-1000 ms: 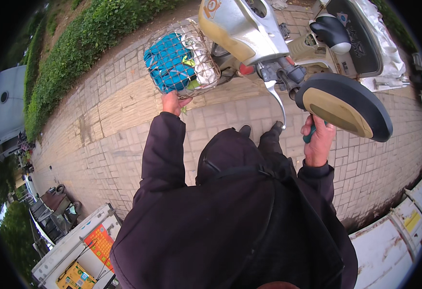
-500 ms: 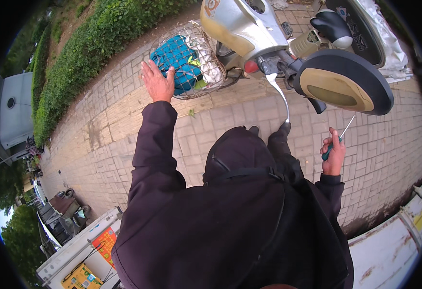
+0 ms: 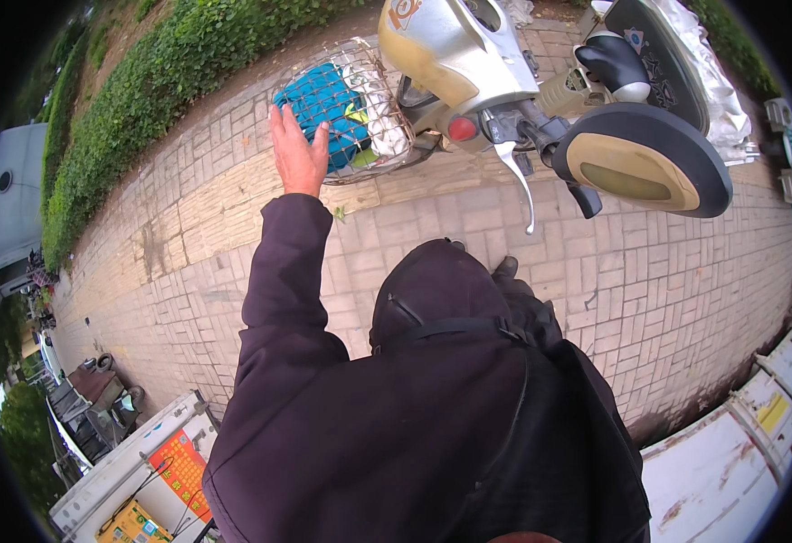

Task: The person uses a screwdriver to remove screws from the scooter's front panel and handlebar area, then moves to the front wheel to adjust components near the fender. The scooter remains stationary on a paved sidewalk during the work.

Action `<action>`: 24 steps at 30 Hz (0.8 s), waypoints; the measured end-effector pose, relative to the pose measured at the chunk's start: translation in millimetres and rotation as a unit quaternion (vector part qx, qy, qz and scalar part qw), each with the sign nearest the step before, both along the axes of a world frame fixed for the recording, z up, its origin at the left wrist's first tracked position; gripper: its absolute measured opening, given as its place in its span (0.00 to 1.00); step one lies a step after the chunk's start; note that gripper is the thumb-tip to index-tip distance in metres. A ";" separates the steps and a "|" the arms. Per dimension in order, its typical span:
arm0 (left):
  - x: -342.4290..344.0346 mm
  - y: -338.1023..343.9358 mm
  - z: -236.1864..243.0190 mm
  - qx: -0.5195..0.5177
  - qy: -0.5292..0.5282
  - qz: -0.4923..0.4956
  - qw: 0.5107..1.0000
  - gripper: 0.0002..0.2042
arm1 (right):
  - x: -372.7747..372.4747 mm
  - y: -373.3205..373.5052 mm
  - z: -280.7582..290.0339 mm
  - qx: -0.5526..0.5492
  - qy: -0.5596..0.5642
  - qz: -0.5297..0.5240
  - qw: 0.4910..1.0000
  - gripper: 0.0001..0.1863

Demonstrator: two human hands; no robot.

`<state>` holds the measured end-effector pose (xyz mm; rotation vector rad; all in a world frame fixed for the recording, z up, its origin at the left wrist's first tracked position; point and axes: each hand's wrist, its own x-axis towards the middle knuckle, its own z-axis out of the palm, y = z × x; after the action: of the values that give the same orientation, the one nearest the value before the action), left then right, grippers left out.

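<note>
My left hand is stretched out with its fingers apart, at the near left side of a wire basket. Whether its fingertips touch the wires I cannot tell. Inside the basket lie a teal cloth and white and lime-green material. The basket is at the front of a silver and tan scooter. Nearer me are its silver brake lever and a large round mirror with a tan back and dark rim. My right hand is out of sight, and so is the screwdriver seen earlier.
Paving bricks cover the ground around me. A green hedge runs along the far left. White, rust-stained metal panels stand at the lower right. At the lower left is a white surface with a yellow box and an orange-red sign.
My right hand, which held a screwdriver beneath the mirror, has gone out of view. My left hand remains open beside the basket. The whole view has shifted slightly.
</note>
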<state>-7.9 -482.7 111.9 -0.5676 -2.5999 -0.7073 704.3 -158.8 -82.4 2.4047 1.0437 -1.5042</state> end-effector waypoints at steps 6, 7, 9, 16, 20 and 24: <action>149.5 27.0 -33.3 0.191 -0.208 -0.129 0.951 0.13 | -32.6 14.0 19.6 0.047 0.050 -0.011 0.998 0.11; 165.0 33.4 -40.0 0.195 -0.253 -0.132 0.938 0.12 | -40.0 20.2 24.3 0.059 0.074 -0.033 0.995 0.10; 189.0 42.1 -52.6 0.219 -0.376 -0.080 0.897 0.10 | -56.3 34.8 33.4 0.084 0.083 0.016 0.993 0.12; 206.4 56.2 -88.2 0.198 -0.408 -0.113 0.884 0.19 | -47.5 54.4 40.5 0.120 0.143 -0.002 0.982 0.13; 215.9 79.3 -90.1 0.165 -0.393 -0.117 0.897 0.28 | 14.1 34.0 5.3 0.079 0.103 -0.027 0.991 0.13; 229.9 99.6 -90.8 0.199 -0.465 -0.055 0.861 0.28 | 77.6 14.2 -36.2 0.021 0.012 0.008 1.000 0.13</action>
<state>222.0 -383.1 21.1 -0.2589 -3.0811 -1.8890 781.9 -144.7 -118.7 2.4049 1.1073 -1.5255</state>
